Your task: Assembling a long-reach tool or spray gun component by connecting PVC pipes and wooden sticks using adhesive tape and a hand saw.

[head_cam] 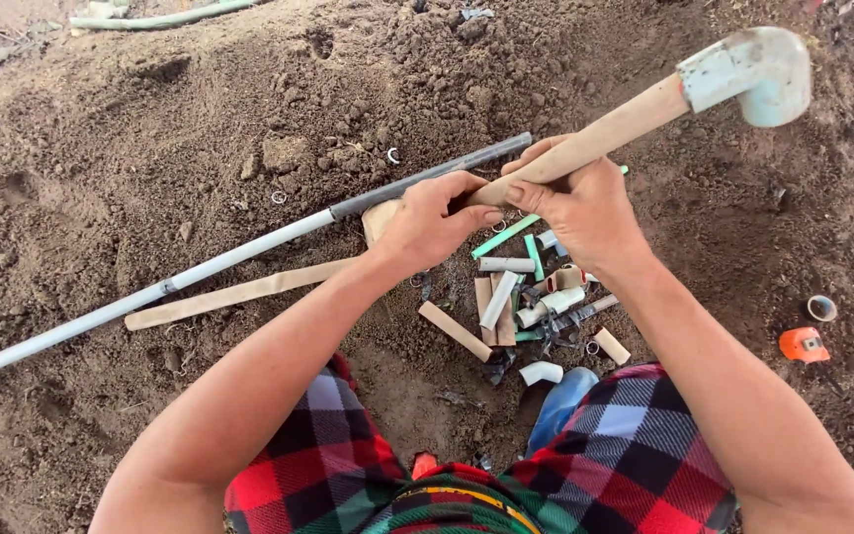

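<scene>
I see both hands meeting over bare soil, above a heap of pipe offcuts. The right hand (pixel 585 203) has its grip clenched around a tan pipe (pixel 600 138) that slants up and to the right, ending in a pale elbow fitting (pixel 758 71) near the top right edge of the view. The left hand (pixel 432 222) pinches the pipe's lower end, fingers closed on it, just beside the right hand; the two nearly touch.

Under the hands lies the heap of offcuts (pixel 511 297): short tan, white and green tube pieces, crowded together between my knees in red checked shorts (pixel 635 455). A white elbow piece (pixel 541 372) sits at the heap's near edge.

A long grey and white pipe (pixel 200 269) runs from the left edge up to the hands, and a flat tan strip (pixel 239 293) lies just below it, roughly parallel. To the right, well apart from the heap, an orange tape measure (pixel 803 344) and a small ring (pixel 821 308) rest on the dirt.

Open soil (pixel 150 119) lies to the upper left, lumpy but free of tools; the room on the right is narrower, bounded by the raised pipe and the tape measure.
</scene>
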